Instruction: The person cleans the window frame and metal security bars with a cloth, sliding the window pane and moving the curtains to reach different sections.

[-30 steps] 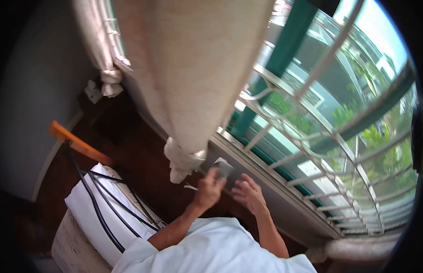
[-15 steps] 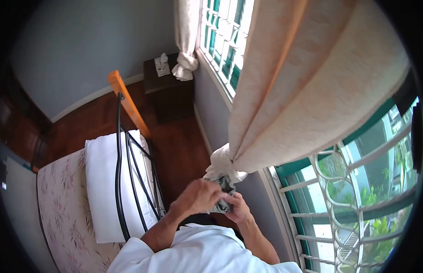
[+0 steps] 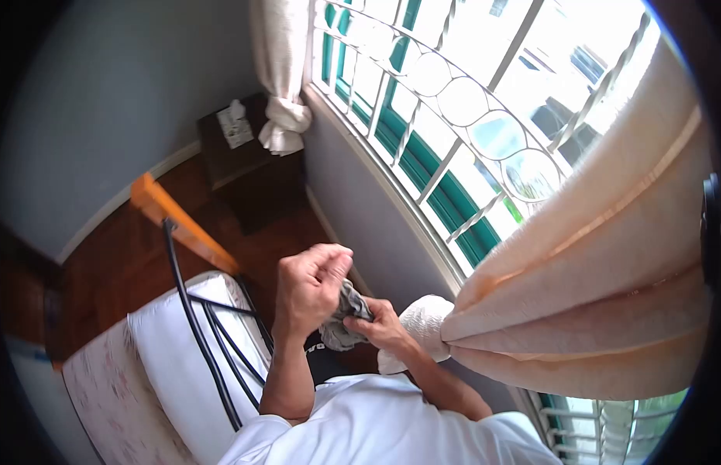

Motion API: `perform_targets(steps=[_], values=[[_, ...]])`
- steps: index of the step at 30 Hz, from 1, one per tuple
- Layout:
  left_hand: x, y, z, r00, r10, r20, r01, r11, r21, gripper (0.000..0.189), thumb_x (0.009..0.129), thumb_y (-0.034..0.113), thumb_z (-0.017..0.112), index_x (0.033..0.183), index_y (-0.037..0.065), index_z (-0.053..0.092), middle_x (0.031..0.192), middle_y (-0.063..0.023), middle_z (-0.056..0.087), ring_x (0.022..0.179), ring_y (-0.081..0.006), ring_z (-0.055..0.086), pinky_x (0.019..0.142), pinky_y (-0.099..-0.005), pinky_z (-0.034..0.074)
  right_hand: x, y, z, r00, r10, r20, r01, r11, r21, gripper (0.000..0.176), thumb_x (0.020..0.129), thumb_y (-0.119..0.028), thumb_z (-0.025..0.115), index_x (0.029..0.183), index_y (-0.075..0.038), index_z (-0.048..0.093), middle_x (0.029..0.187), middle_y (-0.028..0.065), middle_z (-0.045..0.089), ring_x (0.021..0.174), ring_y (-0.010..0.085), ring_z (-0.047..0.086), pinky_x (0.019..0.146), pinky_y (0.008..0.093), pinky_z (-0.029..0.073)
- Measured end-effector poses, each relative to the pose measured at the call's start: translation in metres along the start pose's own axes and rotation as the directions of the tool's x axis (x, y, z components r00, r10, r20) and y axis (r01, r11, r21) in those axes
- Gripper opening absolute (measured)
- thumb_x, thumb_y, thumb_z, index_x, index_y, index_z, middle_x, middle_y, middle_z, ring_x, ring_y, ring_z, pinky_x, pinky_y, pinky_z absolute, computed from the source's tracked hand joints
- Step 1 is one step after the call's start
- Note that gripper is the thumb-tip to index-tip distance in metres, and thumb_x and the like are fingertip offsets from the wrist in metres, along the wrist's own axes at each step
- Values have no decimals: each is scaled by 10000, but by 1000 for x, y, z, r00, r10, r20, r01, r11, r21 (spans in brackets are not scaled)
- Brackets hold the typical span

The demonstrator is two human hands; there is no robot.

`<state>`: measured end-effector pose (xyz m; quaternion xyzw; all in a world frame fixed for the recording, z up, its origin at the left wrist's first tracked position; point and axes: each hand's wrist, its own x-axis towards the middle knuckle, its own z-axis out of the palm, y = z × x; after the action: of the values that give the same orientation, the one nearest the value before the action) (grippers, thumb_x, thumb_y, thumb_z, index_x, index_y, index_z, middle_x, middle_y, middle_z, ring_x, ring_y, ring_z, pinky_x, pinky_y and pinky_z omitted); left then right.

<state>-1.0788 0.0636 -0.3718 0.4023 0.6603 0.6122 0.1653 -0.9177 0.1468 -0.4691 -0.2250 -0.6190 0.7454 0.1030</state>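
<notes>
A crumpled grey patterned cloth [image 3: 346,316] hangs in front of my white shirt. My right hand [image 3: 382,324] holds it, with thumb and fingers closed on its right side. Just above and left of the cloth is my left hand [image 3: 308,283], raised, its fingers curled together; whether it pinches anything is too small to tell. To the right of my right hand, the knotted lower end of a pale curtain [image 3: 426,329] hangs close to my forearm.
A barred window [image 3: 453,101] runs along the right wall. At the left stand a bed with a white pillow [image 3: 186,364], a black metal rail [image 3: 196,333] and an orange wooden post [image 3: 182,221]. A dark bedside table [image 3: 228,167] bears a tissue box [image 3: 235,128].
My view has swung toward the window and the curtain now lies further right. My left hand has risen off the cloth, while my right hand keeps hold of it.
</notes>
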Motion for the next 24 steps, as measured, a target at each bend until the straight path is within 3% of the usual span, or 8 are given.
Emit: perform_targets(steps=[5, 7, 9, 11, 15, 17, 18, 24], values=[[90, -31, -16, 979, 28, 200, -23, 999, -23, 141, 970, 78, 647, 965, -27, 742, 847, -90, 760, 741, -136, 727, 674, -262, 567, 52, -40, -24, 972, -106, -209, 84, 990, -110, 181, 902, -30, 688, 1082, -6, 687, 924, -14, 692, 863, 76, 595, 823, 285, 525], [111, -39, -3, 949, 32, 314, -16, 998, -54, 137, 967, 69, 645, 964, -26, 743, 837, -91, 755, 734, -130, 719, 672, -259, 565, 47, -50, -46, 909, -133, -395, 51, 976, -211, 123, 896, -17, 687, 1017, 5, 683, 831, -35, 634, 784, 68, 542, 713, 265, 483], [123, -44, 9, 903, 72, 423, -38, 995, -90, 130, 960, 58, 648, 969, -27, 746, 833, -97, 753, 733, -128, 716, 670, -255, 563, 33, -60, -62, 830, -237, -505, 183, 971, -154, 134, 883, -54, 711, 999, 8, 687, 803, -43, 618, 743, 62, 510, 666, 263, 453], [131, -51, 21, 872, 39, 488, 16, 994, -110, 116, 948, 49, 664, 975, -22, 752, 827, -97, 751, 719, -128, 713, 639, -251, 555, 6, -70, -86, 784, -292, -547, 61, 914, -400, 146, 841, -75, 722, 964, 0, 700, 760, -46, 623, 695, 59, 512, 623, 259, 438], [152, -62, 37, 841, 59, 537, -23, 997, -74, 112, 946, 61, 677, 974, -17, 752, 782, -89, 735, 668, -117, 692, 606, -245, 540, -23, -73, -94, 648, -135, -750, 105, 991, -87, 133, 755, -37, 700, 877, 16, 713, 702, -33, 632, 622, 63, 530, 570, 251, 411], [166, -60, 42, 810, 112, 575, -118, 993, -26, 114, 947, 66, 677, 973, -18, 750, 746, -83, 718, 625, -103, 660, 580, -247, 520, -32, -59, -108, 652, -219, -726, 99, 974, -205, 149, 740, -10, 695, 880, 30, 723, 707, -36, 632, 614, 56, 524, 561, 244, 406], [175, -57, 41, 821, 128, 557, -145, 989, -12, 114, 947, 66, 677, 973, -18, 750, 746, -83, 718, 625, -103, 660, 580, -247, 520, -25, -57, -105, 630, -241, -738, 232, 966, -118, 158, 726, 16, 680, 876, 35, 726, 709, -34, 636, 616, 55, 536, 564, 235, 414], [232, -33, 35, 814, 246, 527, -288, 958, -2, 122, 945, 73, 680, 984, -22, 747, 725, -74, 711, 607, -91, 645, 569, -238, 502, 11, -62, -111, 743, -206, -637, 289, 957, 28, 156, 740, 57, 647, 878, 54, 720, 763, -8, 674, 674, 66, 586, 611, 238, 472]])
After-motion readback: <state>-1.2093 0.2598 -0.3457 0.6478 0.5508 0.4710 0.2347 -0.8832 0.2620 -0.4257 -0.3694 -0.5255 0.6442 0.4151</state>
